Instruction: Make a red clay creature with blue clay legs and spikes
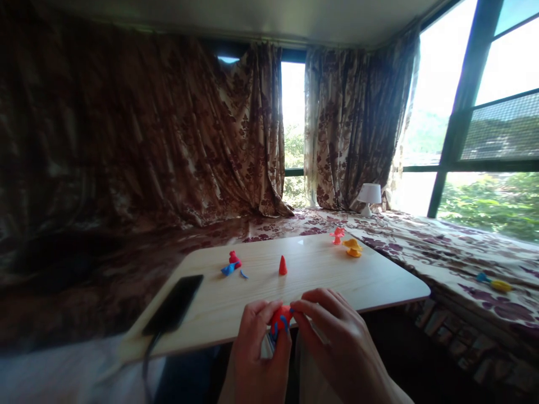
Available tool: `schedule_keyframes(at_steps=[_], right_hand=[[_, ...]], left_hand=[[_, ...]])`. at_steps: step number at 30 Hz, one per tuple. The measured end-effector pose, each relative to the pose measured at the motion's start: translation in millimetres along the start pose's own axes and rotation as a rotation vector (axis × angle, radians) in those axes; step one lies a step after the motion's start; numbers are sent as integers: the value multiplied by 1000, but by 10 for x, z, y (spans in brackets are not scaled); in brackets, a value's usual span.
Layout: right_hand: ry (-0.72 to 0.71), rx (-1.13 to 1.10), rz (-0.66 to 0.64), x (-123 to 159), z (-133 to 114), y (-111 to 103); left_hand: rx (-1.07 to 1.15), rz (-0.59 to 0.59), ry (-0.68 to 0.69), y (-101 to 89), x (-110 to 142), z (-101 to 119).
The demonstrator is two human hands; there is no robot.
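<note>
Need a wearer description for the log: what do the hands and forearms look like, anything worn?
Left hand and right hand are both ungloved, with slim fingers. I see no ring, watch or band. No sleeve shows on the short stretch of forearm in view; higher up is out of frame. No markings or cables on either; nail detail is too small to tell.

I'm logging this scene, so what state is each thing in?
Left hand: gripping the red-and-blue piece
Red-and-blue piece: held
Right hand: fingertips on its edge
Red cone: upright on the table
Black device: flat, dark, cable attached
Curtains: parted at one window
Lamp: standing, lit or not unclear
</note>
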State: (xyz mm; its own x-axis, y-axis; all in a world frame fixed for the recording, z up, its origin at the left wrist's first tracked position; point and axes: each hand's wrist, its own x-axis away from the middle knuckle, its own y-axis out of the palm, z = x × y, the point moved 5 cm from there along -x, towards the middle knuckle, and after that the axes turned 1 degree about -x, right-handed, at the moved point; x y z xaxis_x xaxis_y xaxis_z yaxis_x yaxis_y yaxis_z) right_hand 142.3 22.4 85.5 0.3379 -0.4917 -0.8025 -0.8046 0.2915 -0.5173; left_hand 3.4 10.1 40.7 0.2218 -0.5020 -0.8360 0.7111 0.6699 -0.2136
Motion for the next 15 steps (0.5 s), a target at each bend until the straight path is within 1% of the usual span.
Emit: schedule_keyframes(at_steps=[4,9,12,15], right_hand=[[34,-70,13,-1,5,-26],[35,-33,28,10,5,-47],[25,-15,-8,12,-11,-45],[5,2,-54,13,-39,-47]], left_hand=[[34,8,15,1,-11,57],[35,-14,17,-4,-13,84],[32,-4,32,-16,-5,102],[13,-18,44,-9,9,104]])
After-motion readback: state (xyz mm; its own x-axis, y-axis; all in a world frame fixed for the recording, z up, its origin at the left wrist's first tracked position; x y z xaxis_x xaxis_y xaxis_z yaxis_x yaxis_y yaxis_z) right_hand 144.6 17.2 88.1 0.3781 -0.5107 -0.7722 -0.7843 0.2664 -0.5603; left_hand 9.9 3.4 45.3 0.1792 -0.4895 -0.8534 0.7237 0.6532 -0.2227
